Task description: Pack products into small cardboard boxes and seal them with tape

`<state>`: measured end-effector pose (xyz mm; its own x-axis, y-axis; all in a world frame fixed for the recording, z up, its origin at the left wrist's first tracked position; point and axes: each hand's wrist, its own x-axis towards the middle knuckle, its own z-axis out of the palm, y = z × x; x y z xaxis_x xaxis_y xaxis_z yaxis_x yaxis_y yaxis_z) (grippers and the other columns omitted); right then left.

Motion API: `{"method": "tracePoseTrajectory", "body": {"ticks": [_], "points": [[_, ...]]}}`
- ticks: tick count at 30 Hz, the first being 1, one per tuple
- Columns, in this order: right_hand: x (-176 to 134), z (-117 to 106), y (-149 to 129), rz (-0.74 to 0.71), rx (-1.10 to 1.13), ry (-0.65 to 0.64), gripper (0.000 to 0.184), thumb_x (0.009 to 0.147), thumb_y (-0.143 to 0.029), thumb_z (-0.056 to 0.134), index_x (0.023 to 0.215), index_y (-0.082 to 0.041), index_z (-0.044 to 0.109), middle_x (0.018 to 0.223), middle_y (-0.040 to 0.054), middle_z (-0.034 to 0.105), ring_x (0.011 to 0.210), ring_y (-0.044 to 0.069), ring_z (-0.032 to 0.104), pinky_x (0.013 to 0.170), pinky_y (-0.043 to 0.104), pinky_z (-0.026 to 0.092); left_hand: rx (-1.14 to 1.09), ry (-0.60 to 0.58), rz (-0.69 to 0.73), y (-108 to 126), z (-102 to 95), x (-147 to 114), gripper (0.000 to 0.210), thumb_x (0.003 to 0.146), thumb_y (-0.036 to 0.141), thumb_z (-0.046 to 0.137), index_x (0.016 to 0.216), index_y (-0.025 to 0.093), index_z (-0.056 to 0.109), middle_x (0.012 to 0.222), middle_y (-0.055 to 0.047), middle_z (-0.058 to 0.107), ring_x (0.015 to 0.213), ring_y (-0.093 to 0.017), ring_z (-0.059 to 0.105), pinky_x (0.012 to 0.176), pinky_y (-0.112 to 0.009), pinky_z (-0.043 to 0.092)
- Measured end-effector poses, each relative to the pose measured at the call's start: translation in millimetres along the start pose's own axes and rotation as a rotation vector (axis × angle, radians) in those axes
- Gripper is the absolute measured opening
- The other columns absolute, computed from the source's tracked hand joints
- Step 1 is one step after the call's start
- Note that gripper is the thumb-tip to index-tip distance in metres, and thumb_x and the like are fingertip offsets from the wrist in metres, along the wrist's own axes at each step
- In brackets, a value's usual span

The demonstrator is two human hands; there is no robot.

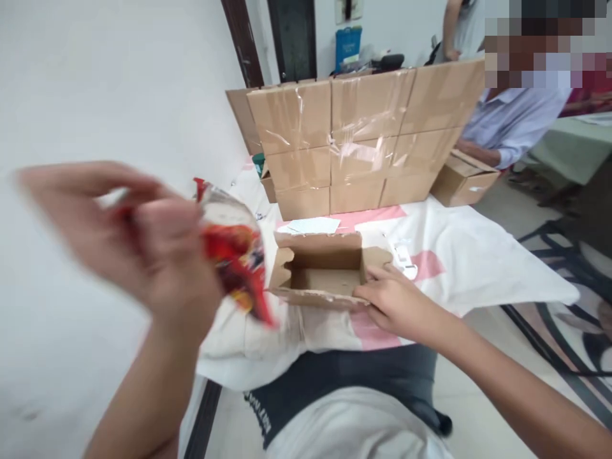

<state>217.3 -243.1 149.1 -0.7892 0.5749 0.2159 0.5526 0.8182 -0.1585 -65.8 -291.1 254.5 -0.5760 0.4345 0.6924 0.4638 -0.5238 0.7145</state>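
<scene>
My left hand (167,255), smeared by motion, is raised at the left and closed on a shiny red snack packet (239,255). The packet has a clear or silvery upper part and hangs in the air left of a small cardboard box (325,298). That box stands on the table with its top open, and its visible inside holds nothing. My right hand (389,296) grips the box's near right corner, fingers curled over the rim.
A tall panel of taped cardboard boxes (363,140) stands behind the small box. White papers (313,225) lie before it on the pink and white cloth (478,255). Another carton (466,178) stands at the right beside a seated person (526,121). A wall (95,95) bounds the left.
</scene>
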Motion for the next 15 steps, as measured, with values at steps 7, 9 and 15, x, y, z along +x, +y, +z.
{"method": "tracePoseTrajectory", "body": {"ticks": [7, 9, 15], "points": [[-7, 36, -18, 0.053, -0.002, 0.101, 0.020, 0.094, -0.016, 0.057, 0.078, -0.018, 0.068, 0.075, 0.0077, 0.062, 0.091, 0.025, 0.053, 0.073, 0.036, 0.029, 0.640, -0.660, 0.169, -26, 81.2, -73, 0.043, 0.098, 0.053, 0.051, 0.121, 0.017, 0.052, 0.120, -0.018, 0.063, 0.118, -0.039, 0.061, 0.101, -0.055, 0.048], [-9, 37, -18, 0.097, 0.030, 0.132, 0.018, 0.094, -0.015, 0.057, 0.082, -0.018, 0.070, 0.080, 0.0082, 0.064, 0.092, 0.025, 0.054, 0.074, 0.035, 0.031, 0.646, -1.085, 0.037, -43, 81.7, -77, 0.049, 0.098, 0.053, 0.050, 0.133, 0.020, 0.049, 0.121, -0.017, 0.066, 0.115, -0.037, 0.065, 0.095, -0.048, 0.052], [-8, 39, -12, 0.172, 0.144, 0.193, 0.021, 0.095, -0.013, 0.058, 0.080, -0.018, 0.071, 0.073, 0.0060, 0.061, 0.089, 0.024, 0.053, 0.073, 0.034, 0.033, 0.587, -1.586, 0.037, -66, 72.2, -41, 0.086, 0.088, 0.033, 0.060, 0.163, 0.026, 0.017, 0.115, -0.008, 0.075, 0.080, -0.025, 0.074, 0.072, -0.032, 0.053]]}}
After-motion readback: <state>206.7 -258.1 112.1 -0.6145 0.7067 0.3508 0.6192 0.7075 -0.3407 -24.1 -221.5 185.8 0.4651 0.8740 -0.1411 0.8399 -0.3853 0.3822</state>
